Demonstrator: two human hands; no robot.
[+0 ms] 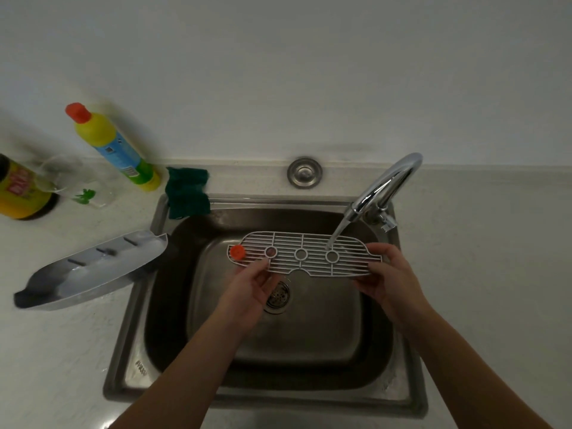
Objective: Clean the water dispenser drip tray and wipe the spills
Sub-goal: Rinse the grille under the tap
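A white slotted drip tray grate (312,246) with three round holes and an orange float (237,252) at its left end is held level over the steel sink (139,351), under the spout of the chrome tap (376,193). My right hand (393,274) grips its right end. My left hand (250,289) holds its front edge from below, near the left hole. The grey drip tray basin (89,270) lies on the counter left of the sink, its right tip over the sink rim. A dark green cloth (186,191) hangs over the sink's back left corner.
A yellow detergent bottle with a red cap (114,147) leans by the wall at back left. A clear plastic bag (77,184) and a yellow-labelled container (21,190) sit at far left. A round steel cap (305,172) sits behind the sink. The drain strainer (278,297) lies below the grate.
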